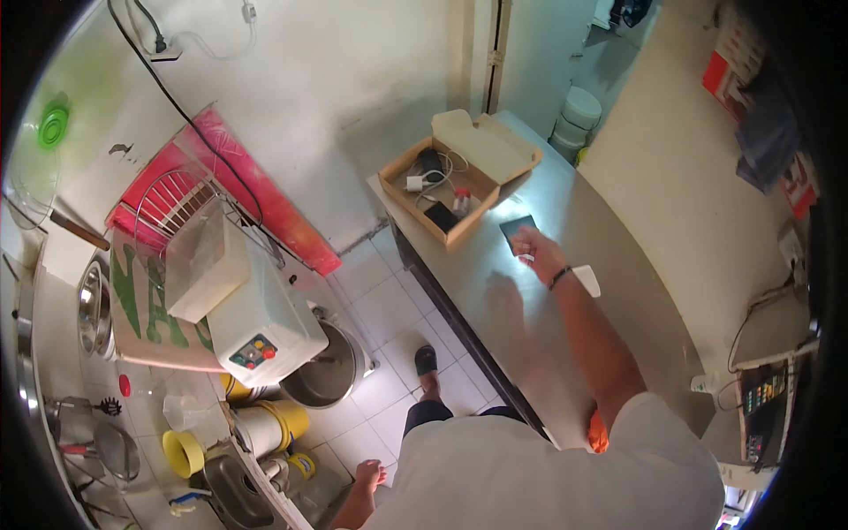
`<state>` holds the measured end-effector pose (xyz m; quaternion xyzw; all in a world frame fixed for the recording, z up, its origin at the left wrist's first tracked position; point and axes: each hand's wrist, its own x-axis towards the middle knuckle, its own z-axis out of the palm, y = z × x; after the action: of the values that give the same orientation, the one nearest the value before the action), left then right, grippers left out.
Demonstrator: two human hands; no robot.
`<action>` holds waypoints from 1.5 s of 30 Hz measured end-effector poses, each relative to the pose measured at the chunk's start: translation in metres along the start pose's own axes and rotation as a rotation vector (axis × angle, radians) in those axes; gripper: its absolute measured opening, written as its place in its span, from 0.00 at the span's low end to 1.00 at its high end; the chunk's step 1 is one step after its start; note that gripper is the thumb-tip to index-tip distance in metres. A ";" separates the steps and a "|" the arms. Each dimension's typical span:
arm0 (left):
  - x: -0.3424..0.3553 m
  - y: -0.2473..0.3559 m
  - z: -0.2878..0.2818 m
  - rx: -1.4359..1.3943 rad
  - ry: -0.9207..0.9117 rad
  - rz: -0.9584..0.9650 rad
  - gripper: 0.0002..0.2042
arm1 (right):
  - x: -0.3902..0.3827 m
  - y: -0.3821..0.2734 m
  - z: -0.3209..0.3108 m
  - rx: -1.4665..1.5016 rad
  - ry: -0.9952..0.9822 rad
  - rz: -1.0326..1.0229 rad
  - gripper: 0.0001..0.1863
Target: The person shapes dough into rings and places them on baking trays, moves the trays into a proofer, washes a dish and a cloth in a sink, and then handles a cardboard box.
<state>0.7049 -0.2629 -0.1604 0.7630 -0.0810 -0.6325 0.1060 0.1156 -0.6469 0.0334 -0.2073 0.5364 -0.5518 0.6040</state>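
My right hand reaches out over the long grey metal table, fingers closed on the edge of a dark flat rectangular thing. Whether it is a phone or a card I cannot tell. Just left of it is an open cardboard box with its lid folded back. Inside lie a white charger plug with a cable, a small red-and-clear container and a black rectangular item. A white flat piece lies beside my right wrist. My left hand hangs low, fingers curled, nothing seen in them.
On the left stands a white mixer with a steel bowl. Yellow buckets and a steel sink are nearer me. A pink-red panel leans on the wall. Something orange is at the table's near end.
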 end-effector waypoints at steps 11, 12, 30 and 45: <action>0.142 0.232 -0.061 0.003 -0.168 0.514 0.03 | 0.200 -0.055 0.003 0.417 0.364 0.124 0.56; 0.151 0.270 -0.058 0.370 -0.033 0.768 0.06 | 0.206 -0.055 0.014 0.428 0.337 0.140 0.55; -0.020 0.730 0.269 0.708 0.154 1.280 0.16 | 0.120 -0.059 0.035 0.071 0.206 -0.349 0.48; -0.130 0.435 0.268 0.725 0.054 1.624 0.08 | -0.114 -0.065 -0.087 -0.099 0.143 -0.380 0.45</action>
<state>0.4221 -0.6647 0.0307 0.4715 -0.7897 -0.2797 0.2755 0.0319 -0.5357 0.1068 -0.2945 0.5558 -0.6419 0.4385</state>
